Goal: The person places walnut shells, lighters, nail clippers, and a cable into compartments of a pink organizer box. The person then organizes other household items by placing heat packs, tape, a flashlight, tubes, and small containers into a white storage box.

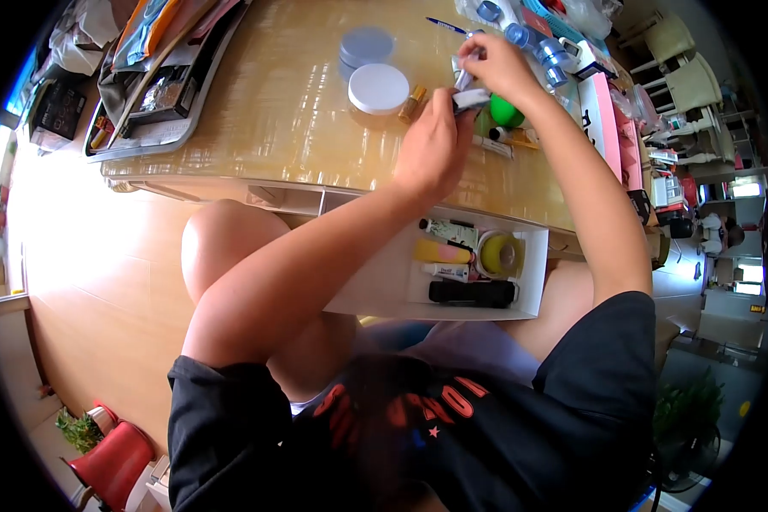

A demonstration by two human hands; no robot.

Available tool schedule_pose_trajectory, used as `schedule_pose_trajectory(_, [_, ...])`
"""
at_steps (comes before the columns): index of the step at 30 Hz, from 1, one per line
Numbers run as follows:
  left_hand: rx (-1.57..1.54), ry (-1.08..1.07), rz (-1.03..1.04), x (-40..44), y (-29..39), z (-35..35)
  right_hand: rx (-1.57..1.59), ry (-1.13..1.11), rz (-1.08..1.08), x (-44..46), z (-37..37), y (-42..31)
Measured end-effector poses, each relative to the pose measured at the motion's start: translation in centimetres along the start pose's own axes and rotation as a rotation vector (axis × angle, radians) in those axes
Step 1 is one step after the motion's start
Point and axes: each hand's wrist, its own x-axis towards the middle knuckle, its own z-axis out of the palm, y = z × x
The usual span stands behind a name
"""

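Observation:
My left hand (438,152) is over the tabletop, its fingers closed on a small grey-and-white item (471,98) whose kind I cannot make out. Just beyond it, my right hand (497,66) pinches a whitish, slim piece (462,78), partly hidden by the fingers. Whether the two pieces are joined does not show. A green round object (506,112) sits under my right wrist. Near my left hand lie a small amber stick (412,103) and a white-lidded jar (378,89). A white tube (491,147) and a black-capped tube (515,136) rest close to the table edge.
An open white drawer (533,282) below the table holds several tubes, a yellow-green tape roll (501,254) and a black item (472,293). A loaded tray (149,143) stands at left. Small bottles (552,61) and a pink box (602,128) line the right; a pen (445,26) lies behind.

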Motion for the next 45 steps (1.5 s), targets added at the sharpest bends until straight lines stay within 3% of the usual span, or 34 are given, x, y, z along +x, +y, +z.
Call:
schedule_pose_trajectory(4, [0.065,0.096,0.171,1.1,0.0,0.1,0.386,0.252,-0.009,-4.2,-4.0,-2.4])
schedule_pose_trajectory(6, [0.031,0.023,0.158,1.8,0.5,-0.5,0.462,0.316,-0.023,-8.7,-5.5,-3.9])
schedule_pose_trajectory(8, [0.061,0.052,0.189,2.4,1.2,-0.9,0.616,0.263,0.105,-14.1,-6.3,-5.7])
schedule_pose_trajectory(10, [-0.018,0.005,0.099,2.7,2.2,-1.6,0.532,0.184,0.186,-18.9,-6.3,-5.7])
schedule_pose_trajectory(12, [-0.155,-0.070,-0.023,2.9,2.8,-2.3,0.798,-0.081,0.419,-22.4,-5.6,-5.2])
schedule_pose_trajectory(13, [-0.172,-0.051,0.050,2.7,2.6,-2.1,0.808,-0.168,0.488,-23.6,-4.0,-4.4])
schedule_pose_trajectory(15, [0.141,0.002,0.496,3.2,2.5,-2.6,0.757,-0.267,0.616,-25.4,-0.6,-3.4])
schedule_pose_trajectory(17, [0.352,0.116,0.849,3.0,2.9,-2.8,0.748,-0.352,0.568,-26.0,0.5,-3.3])
schedule_pose_trajectory(20, [0.141,-0.004,0.589,1.5,4.6,-2.9,0.714,-0.539,0.610,-25.4,0.5,-4.1])
schedule_pose_trajectory(22, [0.010,-0.121,0.284,0.2,6.1,-3.5,0.680,-0.637,0.630,-25.3,1.0,-4.3])
schedule_pose_trajectory(28, [-0.233,-0.217,-0.073,-0.4,5.0,-4.2,0.630,-0.719,0.563,-26.1,3.0,-4.4])
schedule_pose_trajectory(29, [-0.141,-0.256,-0.103,-0.4,4.5,-4.6,0.623,-0.711,0.535,-26.2,3.3,-4.3])
schedule_pose_trajectory(34, [-0.364,-0.282,-0.213,0.1,4.1,-4.6,0.590,-0.605,0.543,-26.0,3.7,-4.4])
schedule_pose_trajectory(39, [-0.433,-0.207,-0.270,0.1,6.3,-5.1,0.389,-0.643,0.349,-26.2,3.6,-3.8])
schedule_pose_trajectory(45, [-0.582,-0.224,-0.370,0.6,4.3,-5.5,0.339,-0.662,0.300,-26.2,3.8,-3.1])
